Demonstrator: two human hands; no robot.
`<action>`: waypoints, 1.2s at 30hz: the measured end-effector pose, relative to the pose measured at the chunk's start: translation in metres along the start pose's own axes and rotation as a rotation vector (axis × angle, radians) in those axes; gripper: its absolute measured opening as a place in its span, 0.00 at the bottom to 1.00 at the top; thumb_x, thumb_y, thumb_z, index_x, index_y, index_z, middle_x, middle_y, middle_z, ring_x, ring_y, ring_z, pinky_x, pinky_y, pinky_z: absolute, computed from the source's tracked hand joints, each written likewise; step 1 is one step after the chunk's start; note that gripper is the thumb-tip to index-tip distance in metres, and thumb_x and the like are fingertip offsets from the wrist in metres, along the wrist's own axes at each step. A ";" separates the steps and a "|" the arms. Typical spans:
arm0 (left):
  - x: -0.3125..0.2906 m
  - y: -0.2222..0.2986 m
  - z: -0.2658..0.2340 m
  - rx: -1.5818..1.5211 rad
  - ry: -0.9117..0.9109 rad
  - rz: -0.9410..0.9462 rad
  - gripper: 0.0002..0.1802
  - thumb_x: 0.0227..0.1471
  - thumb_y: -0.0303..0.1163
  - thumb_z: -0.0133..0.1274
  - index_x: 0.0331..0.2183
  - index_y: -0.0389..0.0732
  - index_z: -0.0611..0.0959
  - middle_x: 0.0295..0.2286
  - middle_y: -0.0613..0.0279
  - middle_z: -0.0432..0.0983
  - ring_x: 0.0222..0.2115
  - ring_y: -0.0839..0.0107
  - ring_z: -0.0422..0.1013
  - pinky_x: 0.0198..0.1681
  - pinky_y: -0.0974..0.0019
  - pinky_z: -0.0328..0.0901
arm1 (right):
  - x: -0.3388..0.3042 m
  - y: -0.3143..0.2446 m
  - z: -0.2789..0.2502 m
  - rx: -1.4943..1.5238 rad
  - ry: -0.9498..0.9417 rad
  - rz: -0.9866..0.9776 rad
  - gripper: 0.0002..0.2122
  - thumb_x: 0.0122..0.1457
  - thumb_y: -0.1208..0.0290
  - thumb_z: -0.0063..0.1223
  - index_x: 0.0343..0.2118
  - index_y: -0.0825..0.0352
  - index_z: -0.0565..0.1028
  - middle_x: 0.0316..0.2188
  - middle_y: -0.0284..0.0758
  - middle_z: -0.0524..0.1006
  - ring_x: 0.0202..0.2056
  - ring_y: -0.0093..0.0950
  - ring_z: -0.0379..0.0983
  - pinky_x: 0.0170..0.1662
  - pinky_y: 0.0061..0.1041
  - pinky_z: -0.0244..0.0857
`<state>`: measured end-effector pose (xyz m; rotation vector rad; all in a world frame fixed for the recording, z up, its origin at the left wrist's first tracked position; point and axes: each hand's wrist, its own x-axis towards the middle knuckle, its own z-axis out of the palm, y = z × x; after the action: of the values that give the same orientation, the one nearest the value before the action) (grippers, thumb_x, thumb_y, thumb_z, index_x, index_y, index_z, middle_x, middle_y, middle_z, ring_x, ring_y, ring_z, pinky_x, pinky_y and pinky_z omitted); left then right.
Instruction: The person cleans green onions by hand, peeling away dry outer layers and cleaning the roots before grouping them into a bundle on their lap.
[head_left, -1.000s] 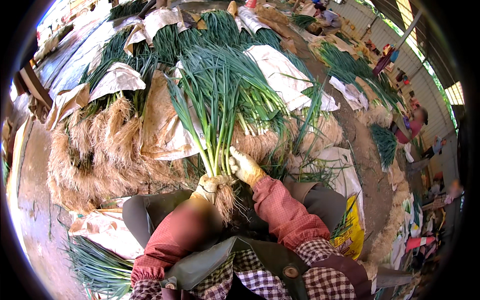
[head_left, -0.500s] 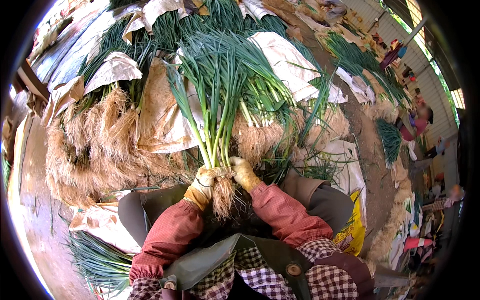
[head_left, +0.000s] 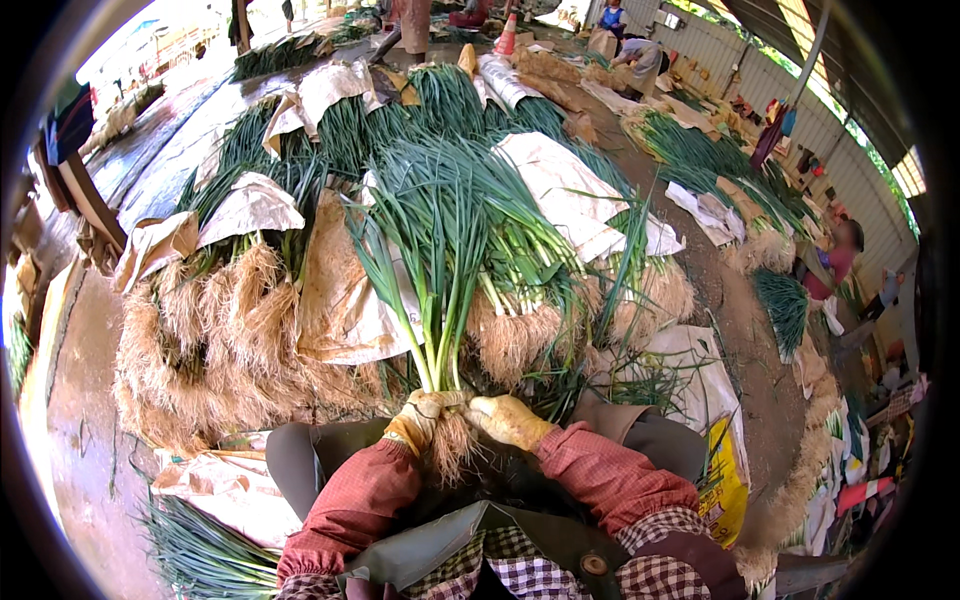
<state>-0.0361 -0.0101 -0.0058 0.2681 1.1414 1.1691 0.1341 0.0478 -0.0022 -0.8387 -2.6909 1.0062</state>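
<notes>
Small printing on the yellow bag [head_left: 729, 462] at the lower right is too blurred to read.

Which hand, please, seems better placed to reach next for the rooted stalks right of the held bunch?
Probably the right hand: it is nearer the rooted stalks, while the left hand wraps the held bunch near its base.
</notes>
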 end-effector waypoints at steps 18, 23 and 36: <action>0.000 0.021 0.002 -0.235 -0.117 0.207 0.03 0.41 0.21 0.49 0.25 0.33 0.73 0.21 0.56 0.71 0.29 0.59 0.72 0.33 0.60 0.68 | 0.055 0.156 -0.160 0.192 0.939 0.156 0.08 0.55 0.76 0.45 0.37 0.67 0.72 0.35 0.39 0.75 0.35 0.29 0.73 0.39 0.24 0.67; 0.007 0.012 0.003 -0.314 -0.163 0.104 0.05 0.38 0.18 0.48 0.25 0.33 0.73 0.21 0.54 0.72 0.25 0.59 0.72 0.33 0.59 0.69 | 0.075 0.200 -0.173 -0.271 0.716 0.909 0.23 0.50 0.54 0.51 0.43 0.68 0.70 0.44 0.44 0.70 0.46 0.39 0.66 0.49 0.31 0.57; 0.010 0.015 0.009 -0.404 -0.115 0.158 0.12 0.41 0.20 0.47 0.33 0.31 0.74 0.31 0.51 0.74 0.32 0.63 0.71 0.38 0.65 0.67 | 0.077 0.028 -0.080 0.115 0.759 0.232 0.19 0.48 0.68 0.56 0.42 0.68 0.65 0.31 0.36 0.74 0.34 0.25 0.72 0.36 0.22 0.66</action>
<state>-0.0382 0.0080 0.0033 0.1126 0.7726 1.4748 0.1079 0.1525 0.0371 -1.2221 -1.9122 0.6751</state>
